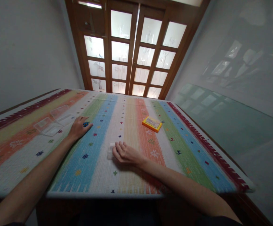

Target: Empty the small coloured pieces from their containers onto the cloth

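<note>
The left hand [78, 128] covers most of a small blue object [86, 124]; its type cannot be determined. The right hand [124, 153] hides part of a pale block [110, 151]. Print on the yellow box [152, 123] is too small to read. The clear trays [54, 121], far left, are faint. The counter [174, 169] near edge is blurred. Both forearms are cut off by the bottom edge.

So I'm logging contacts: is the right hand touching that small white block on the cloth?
Touching. The head view shows the right hand with its fingers lying over the small white block, with no gap between them on the striped cloth.
</note>
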`<state>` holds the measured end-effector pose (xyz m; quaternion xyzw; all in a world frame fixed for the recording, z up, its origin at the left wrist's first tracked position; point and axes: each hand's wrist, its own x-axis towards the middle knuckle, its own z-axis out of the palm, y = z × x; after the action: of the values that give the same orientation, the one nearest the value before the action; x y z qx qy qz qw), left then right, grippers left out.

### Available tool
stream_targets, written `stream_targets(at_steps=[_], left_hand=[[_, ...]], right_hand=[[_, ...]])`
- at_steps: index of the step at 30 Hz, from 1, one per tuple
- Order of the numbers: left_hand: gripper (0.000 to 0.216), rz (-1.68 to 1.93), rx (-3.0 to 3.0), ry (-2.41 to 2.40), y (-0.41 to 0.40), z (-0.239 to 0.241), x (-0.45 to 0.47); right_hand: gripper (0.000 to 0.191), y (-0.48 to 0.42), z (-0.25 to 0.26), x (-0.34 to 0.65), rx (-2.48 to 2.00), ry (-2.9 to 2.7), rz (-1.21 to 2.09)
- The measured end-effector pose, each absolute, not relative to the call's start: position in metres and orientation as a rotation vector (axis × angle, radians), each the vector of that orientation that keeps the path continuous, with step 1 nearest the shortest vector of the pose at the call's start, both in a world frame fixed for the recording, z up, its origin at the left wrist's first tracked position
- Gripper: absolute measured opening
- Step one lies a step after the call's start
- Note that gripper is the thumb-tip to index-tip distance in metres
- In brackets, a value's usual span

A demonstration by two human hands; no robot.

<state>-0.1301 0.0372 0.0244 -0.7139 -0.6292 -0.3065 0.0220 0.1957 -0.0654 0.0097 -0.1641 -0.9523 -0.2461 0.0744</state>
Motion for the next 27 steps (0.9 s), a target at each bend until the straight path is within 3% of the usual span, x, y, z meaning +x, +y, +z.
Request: stream_targets(at_steps=[4, 11, 17, 27], left_hand=[[0.053, -1.343, -2.363, -1.632, 0.006, 0.025, -0.123], [0.093, -1.094, -3.091, -1.295, -0.082, 0.016, -0.07], [0.057, -1.217, -3.166, -1.356, -0.093, 0.011, -0.028], [0.055, -1.411, -3.155, -1.477, -0.09, 0.003, -0.026]], right_hand=[[0.04, -0.071, 0.006, 0.197, -0.507, -2.808, -0.79], [0.043, -0.085, 0.005, 0.197, -0.545, -2.725, -0.835], [0.044, -0.09, 0.007, 0.195, -0.621, -2.77, -0.801], [0.041, -0.095, 0.006, 0.179, -0.703, -2.845, -0.87]])
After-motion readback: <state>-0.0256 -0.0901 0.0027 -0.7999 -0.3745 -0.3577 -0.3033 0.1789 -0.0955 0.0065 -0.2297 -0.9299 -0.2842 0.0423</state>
